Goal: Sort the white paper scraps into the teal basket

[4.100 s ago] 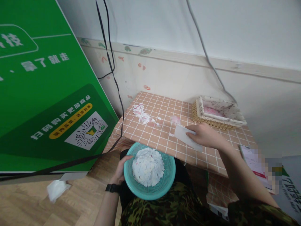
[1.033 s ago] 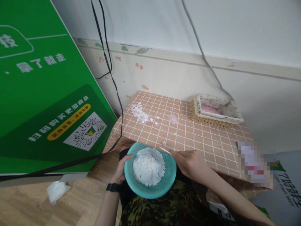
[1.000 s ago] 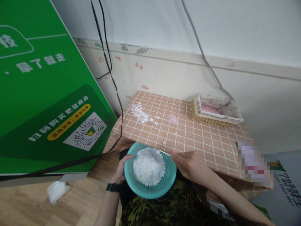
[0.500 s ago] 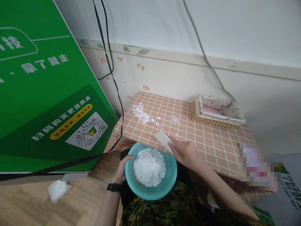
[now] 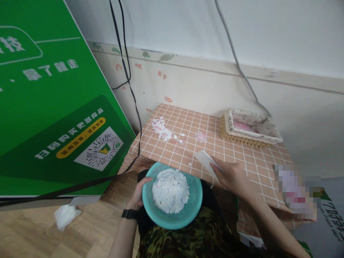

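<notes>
Left hand [image 5: 139, 191] grips the one colander [image 5: 194, 196], thumb over the rim, fingers hidden, just below the front edge of the table [image 5: 166, 154]. Right hand [image 5: 233, 175], pinching one white card [image 5: 204, 160], has swung rightward along that edge since half a second ago, and one scrap [image 5: 189, 164] shows! One basket [image 5: 236, 138] near the back right corner, contents half hidden.

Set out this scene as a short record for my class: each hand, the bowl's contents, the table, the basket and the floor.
Left hand: thumb over the rim of the green bowl
Right hand: holding a white card near the table's front edge
Bowl contents: heaped pale scraps
Table: brown with white grid; loose bits, mostly far left
Basket: table's right side, lined, something pink inside
Floor: wooden; white bundle at left
</notes>
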The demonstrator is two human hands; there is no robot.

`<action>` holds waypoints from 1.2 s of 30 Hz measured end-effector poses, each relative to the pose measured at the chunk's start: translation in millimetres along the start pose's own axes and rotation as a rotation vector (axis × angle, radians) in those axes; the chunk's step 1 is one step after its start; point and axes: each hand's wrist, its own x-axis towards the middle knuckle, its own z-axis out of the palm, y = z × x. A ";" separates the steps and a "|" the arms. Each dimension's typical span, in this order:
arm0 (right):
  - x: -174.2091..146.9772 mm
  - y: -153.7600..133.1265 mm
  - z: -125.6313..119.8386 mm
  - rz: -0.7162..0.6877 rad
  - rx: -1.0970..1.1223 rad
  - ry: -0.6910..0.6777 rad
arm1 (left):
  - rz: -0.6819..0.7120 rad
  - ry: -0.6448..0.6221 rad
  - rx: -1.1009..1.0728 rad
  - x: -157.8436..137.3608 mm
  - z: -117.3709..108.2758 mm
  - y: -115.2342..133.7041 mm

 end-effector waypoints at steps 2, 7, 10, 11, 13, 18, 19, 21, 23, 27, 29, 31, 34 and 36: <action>-11.4 -7.1 2.1 -0.045 -0.021 -0.044 | 0.006 -0.001 0.001 -0.6 1.1 -0.1; -21.6 -41.0 10.4 -0.220 0.014 -0.126 | 0.007 0.031 0.007 -3.0 5.0 1.5; -18.1 -52.8 13.0 -0.263 0.146 -0.177 | 0.005 0.064 0.017 -3.7 6.3 2.7; -15.6 -54.1 14.5 -0.254 0.176 -0.166 | 0.007 0.066 0.021 -4.0 6.8 3.1; -7.6 -54.7 19.3 -0.201 0.195 -0.112 | 0.012 0.061 0.028 -4.8 7.7 3.6; 30.2 -64.8 41.3 -0.008 0.229 0.005 | 0.031 0.050 0.027 -5.9 8.0 3.7; 39.1 -69.4 46.4 0.021 0.244 0.015 | 0.028 0.048 0.029 -5.7 7.4 3.6; 55.2 -78.3 55.9 0.078 0.256 0.027 | 0.023 0.040 0.037 -5.0 5.8 3.4; 65.9 -83.6 63.6 0.125 0.241 0.005 | 0.020 0.035 0.039 -4.1 4.1 3.1; 65.7 -75.0 69.1 0.209 0.214 0.002 | 0.026 0.035 0.029 -2.2 2.3 1.7; 57.8 -62.5 66.7 0.254 0.199 0.022 | 0.032 0.042 0.027 -1.2 2.5 0.6; 49.1 -46.8 62.3 0.290 0.192 0.045 | 0.034 0.049 0.022 -0.4 2.9 -0.2; 40.4 -19.5 55.4 0.327 0.216 0.058 | 0.027 0.038 0.015 0.6 3.0 -0.7; 40.0 -0.2 51.7 0.363 0.226 0.055 | 0.022 0.027 0.017 1.0 2.3 -0.5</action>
